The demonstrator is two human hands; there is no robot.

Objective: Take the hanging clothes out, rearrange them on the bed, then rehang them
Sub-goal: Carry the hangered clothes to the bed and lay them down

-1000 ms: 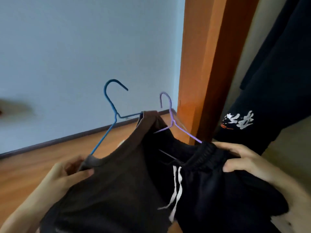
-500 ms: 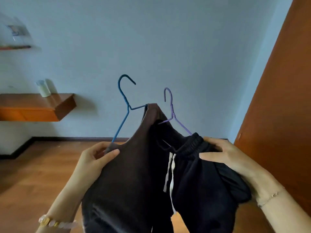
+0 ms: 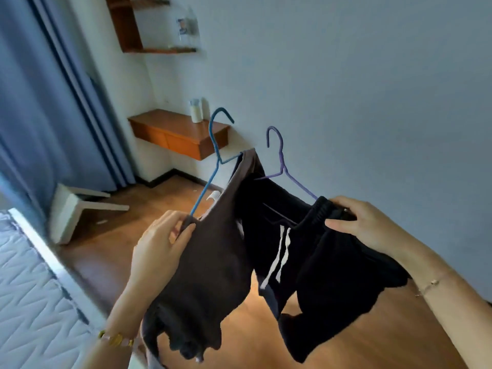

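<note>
Wooden floor point(image 3: 119, 243) recorded below and beyond the fingers point(image 3: 183, 237) of the left hand point(image 3: 159, 246). A white object point(image 3: 64, 219) is laid on it, left of those fingers; its kind is not made out. Quilted bed point(image 3: 26, 288) noted lower left of the fingers. Floating wooden shelf point(image 3: 173, 131) is mounted above them, with a white container point(image 3: 196, 111) stood on it. Upper shelf point(image 3: 159, 50) seen higher still; its contents are blurred

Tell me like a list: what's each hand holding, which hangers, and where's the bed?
left hand: grips brown top on blue hanger
right hand: grips black shorts on purple hanger
clothes: held in the air above the floor
bed: lower left of the view
</note>
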